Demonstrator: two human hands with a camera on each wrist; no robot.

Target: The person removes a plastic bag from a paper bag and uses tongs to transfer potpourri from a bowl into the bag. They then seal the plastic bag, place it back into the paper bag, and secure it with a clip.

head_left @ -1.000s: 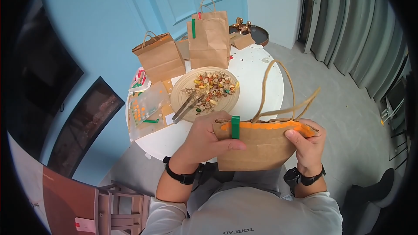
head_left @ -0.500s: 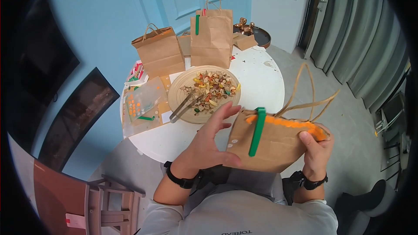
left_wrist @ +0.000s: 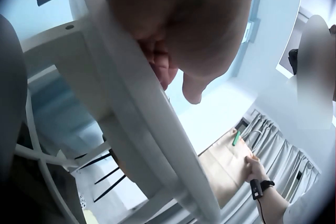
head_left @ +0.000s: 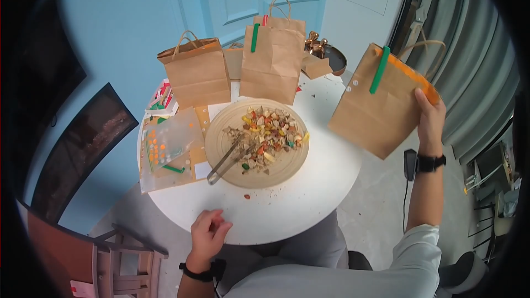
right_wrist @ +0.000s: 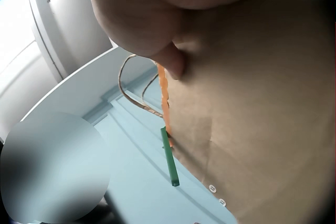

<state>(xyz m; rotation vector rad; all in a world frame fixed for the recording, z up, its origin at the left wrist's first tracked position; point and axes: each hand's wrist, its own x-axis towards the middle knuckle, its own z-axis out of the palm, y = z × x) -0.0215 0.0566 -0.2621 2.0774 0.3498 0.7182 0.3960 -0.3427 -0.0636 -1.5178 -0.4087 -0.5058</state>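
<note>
The right hand (head_left: pixel 430 124) grips a bag (head_left: pixel 381 111) by its upper corner, the thumb on the near face and the other fingers mostly hidden behind it. The bag tilts out to the left of these fingers; I cannot tell whether its base touches the tabletop (head_left: pixel 292 209). From the thumb, an orange strip (head_left: pixel 406 70) runs along the bag's top edge towards a green clip (head_left: pixel 379 72), and the handles (right_wrist: pixel 139 103) loop out beside the fingers. The left hand (head_left: pixel 207 238) holds nothing, its fingers loosely bent near the tabletop's near edge. Straight ahead of those fingers lie tongs (head_left: pixel 222 166), resting on a plate (head_left: pixel 218 127) with a colourful dried mix (head_left: pixel 270 135). A clear pouch (head_left: pixel 176 132) lies ahead and to their left. Farther beyond them stand an open bag (head_left: pixel 197 80) and a tall bag (head_left: pixel 273 63).
</note>
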